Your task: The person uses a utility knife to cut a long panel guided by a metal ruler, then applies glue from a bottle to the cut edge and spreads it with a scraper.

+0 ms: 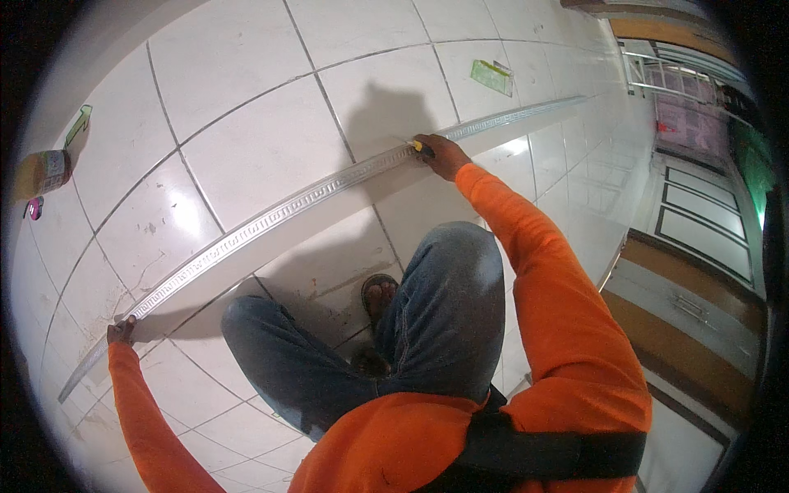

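A long, narrow strip of trim (279, 215) with a silvery key pattern runs slantwise before me, from lower left to upper right above the tiled floor. Near its left end my left hand (122, 329) is closed around it. My right hand (445, 156) is at the strip, right of its middle, fingers closed on a small yellow-and-black tool (422, 149). That tool looks like a utility knife, but most of it is hidden in the hand. Between the two hands are my bent knees in jeans, on the near side of the strip.
A brown tape roll (51, 171), a small pink item (34, 208) and a green-and-white piece (80, 126) lie at far left. Beyond the strip is a green packet (491, 77). Brown-and-white drawers (686, 308) stand at right, a metal ladder (666, 78) behind.
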Tool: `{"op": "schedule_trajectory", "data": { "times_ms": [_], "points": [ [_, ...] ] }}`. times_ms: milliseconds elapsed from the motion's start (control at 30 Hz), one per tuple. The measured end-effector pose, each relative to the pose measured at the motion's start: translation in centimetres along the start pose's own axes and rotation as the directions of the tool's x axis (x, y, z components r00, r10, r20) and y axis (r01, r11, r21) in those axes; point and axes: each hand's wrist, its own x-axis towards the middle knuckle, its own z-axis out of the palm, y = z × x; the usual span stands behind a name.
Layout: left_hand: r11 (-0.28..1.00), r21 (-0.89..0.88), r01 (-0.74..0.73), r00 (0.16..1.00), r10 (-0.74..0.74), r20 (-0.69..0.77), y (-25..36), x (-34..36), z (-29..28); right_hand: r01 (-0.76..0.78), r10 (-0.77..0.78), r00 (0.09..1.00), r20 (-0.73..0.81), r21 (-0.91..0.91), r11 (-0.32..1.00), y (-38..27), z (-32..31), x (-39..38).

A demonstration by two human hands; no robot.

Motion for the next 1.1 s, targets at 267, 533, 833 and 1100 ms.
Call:
{"op": "schedule_trajectory", "data": {
  "times_ms": [267, 533, 833, 1100],
  "points": [
    [0.682, 0.623, -0.382, 0.924, 0.274, 0.267, 1.5, -2.5, -1.0, -0.255, 0.222, 0.964, 0.147, 0.26, 0.931, 1.9, 0.9, 1.4],
    [0.978, -0.207, 0.029, 0.989, -0.058, -0.133, 7.3, -9.6, -3.3, -0.147, 0.133, 0.985, 0.113, 0.126, 0.981, 3.8, 0.9, 2.4],
    [0.956, -0.279, 0.087, 0.993, -0.105, -0.05, 8.2, -11.1, -4.2, -0.141, 0.097, 0.981, 0.169, 0.268, 0.953, 9.2, 2.6, 4.6],
    [0.976, -0.211, -0.059, 0.998, 0.065, 0.02, 7.4, -9.0, -3.2, -0.564, 0.344, 0.793, 0.502, 0.819, 0.106, 16.5, 5.9, 6.6]
  ]
}}
